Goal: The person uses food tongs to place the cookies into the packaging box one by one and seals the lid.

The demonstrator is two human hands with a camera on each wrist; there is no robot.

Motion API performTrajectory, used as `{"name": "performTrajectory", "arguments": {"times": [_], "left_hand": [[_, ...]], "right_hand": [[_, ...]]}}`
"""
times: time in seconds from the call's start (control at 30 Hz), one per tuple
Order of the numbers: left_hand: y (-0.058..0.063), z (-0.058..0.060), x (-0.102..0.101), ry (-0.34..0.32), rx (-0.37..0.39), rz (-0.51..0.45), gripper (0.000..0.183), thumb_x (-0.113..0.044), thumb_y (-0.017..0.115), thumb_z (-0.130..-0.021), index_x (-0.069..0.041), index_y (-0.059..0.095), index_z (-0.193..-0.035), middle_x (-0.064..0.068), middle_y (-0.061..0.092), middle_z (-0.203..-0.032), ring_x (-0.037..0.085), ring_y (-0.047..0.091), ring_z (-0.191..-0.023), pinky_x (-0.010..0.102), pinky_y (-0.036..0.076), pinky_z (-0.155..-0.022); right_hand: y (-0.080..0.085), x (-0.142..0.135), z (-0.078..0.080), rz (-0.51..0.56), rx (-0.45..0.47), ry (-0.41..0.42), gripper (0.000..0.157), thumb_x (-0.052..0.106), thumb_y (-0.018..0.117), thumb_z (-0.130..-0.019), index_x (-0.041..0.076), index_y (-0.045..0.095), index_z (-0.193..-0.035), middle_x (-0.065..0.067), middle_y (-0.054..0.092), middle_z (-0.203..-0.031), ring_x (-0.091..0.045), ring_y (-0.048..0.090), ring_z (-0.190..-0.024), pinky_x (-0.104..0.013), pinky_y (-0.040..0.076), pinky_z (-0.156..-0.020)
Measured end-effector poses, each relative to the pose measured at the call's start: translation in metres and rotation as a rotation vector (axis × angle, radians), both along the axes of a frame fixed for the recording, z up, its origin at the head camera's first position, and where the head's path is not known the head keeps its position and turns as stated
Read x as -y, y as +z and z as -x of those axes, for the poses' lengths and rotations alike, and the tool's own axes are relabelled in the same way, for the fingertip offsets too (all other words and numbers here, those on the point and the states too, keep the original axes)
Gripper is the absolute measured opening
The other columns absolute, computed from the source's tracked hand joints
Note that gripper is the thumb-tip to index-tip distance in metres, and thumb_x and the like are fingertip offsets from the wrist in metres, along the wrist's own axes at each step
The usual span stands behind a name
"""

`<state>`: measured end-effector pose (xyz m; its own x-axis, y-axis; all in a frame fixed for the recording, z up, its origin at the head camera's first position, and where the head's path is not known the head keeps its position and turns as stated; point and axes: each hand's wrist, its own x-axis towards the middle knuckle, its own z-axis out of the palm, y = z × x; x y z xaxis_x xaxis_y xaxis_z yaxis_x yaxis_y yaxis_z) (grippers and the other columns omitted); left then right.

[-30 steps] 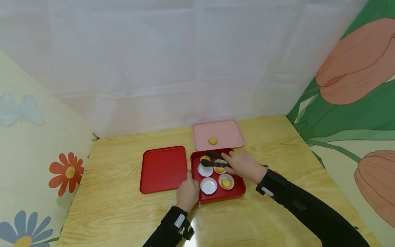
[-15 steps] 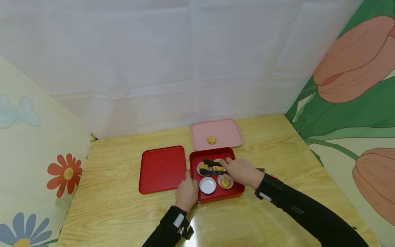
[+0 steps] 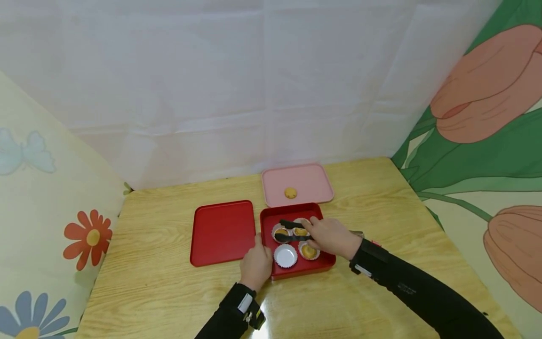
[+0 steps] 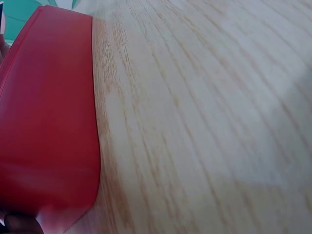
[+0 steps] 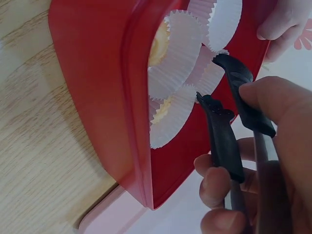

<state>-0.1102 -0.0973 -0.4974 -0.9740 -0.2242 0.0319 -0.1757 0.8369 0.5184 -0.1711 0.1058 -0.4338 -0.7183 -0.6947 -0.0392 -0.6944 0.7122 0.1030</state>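
Note:
My left hand grips the left wall of a red box. Black-tipped tongs are in my right hand, their tips apart over the back-left paper cup in the box. That cup holds a small round yellow pastry, partly covered by the tongs. Two more filled cups are along the right side, with the front-right pastry plainly visible. The front-left paper cup has nothing in it. In the right wrist view the tong tips hang inside the box, among white fluted cups.
To the box's left lies a flat red tray. Behind the box, a pink tray carries one round cookie. Everything stands on a wooden table against a white sheet.
The tongs have lowered toward the front with the pastry, and it now lies in the back-left cup between spread tips. The left hand stays on the box.

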Motion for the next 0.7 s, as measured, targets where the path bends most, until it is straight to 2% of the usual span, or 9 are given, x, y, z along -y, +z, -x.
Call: {"name": "performTrajectory", "arguments": {"times": [0.17, 0.3, 0.5, 0.6, 0.7], "left_hand": [[0.002, 0.001, 0.001, 0.006, 0.006, -0.013, 0.044, -0.019, 0.044, -0.088, -0.003, 0.045, -0.130, 0.008, 0.050, -0.049, 0.022, 0.049, -0.043, 0.035, 0.030, -0.039], [0.001, 0.002, 0.002, 0.010, 0.012, -0.011, 0.045, -0.020, 0.044, -0.088, -0.004, 0.044, -0.131, 0.007, 0.049, -0.049, 0.021, 0.048, -0.043, 0.034, 0.029, -0.039], [0.001, 0.002, 0.002, 0.009, 0.019, -0.013, 0.045, -0.020, 0.044, -0.088, -0.003, 0.044, -0.130, 0.005, 0.047, -0.048, 0.019, 0.046, -0.042, 0.034, 0.029, -0.039], [0.000, 0.001, 0.001, 0.007, 0.029, -0.016, 0.046, -0.021, 0.045, -0.089, -0.002, 0.044, -0.130, 0.005, 0.047, -0.048, 0.019, 0.047, -0.043, 0.034, 0.030, -0.039], [-0.003, -0.001, 0.000, 0.005, 0.032, -0.015, 0.045, -0.021, 0.046, -0.089, -0.002, 0.044, -0.130, 0.007, 0.050, -0.050, 0.021, 0.050, -0.045, 0.035, 0.032, -0.040]], "right_hand": [[0.005, -0.002, 0.003, 0.045, 0.029, -0.006, 0.056, 0.038, 0.063, -0.083, 0.008, 0.052, -0.129, -0.006, 0.055, -0.086, -0.010, 0.040, -0.052, -0.024, 0.041, -0.049], [0.013, -0.004, 0.012, 0.128, 0.041, -0.028, 0.058, 0.036, 0.063, -0.084, 0.006, 0.050, -0.131, -0.010, 0.058, -0.093, -0.010, 0.045, -0.056, -0.025, 0.048, -0.053], [0.030, -0.005, 0.044, 0.197, 0.040, -0.168, 0.054, 0.034, 0.059, -0.087, 0.003, 0.047, -0.131, -0.016, 0.059, -0.098, -0.017, 0.052, -0.063, -0.030, 0.051, -0.058], [0.034, -0.005, 0.064, 0.173, 0.043, -0.233, 0.053, 0.032, 0.059, -0.088, 0.001, 0.048, -0.129, -0.017, 0.059, -0.098, -0.021, 0.053, -0.068, -0.035, 0.053, -0.063], [0.029, -0.004, 0.080, 0.112, 0.061, -0.262, 0.048, 0.032, 0.059, -0.087, -0.001, 0.051, -0.122, -0.016, 0.059, -0.095, -0.022, 0.053, -0.070, -0.037, 0.053, -0.067]]}}
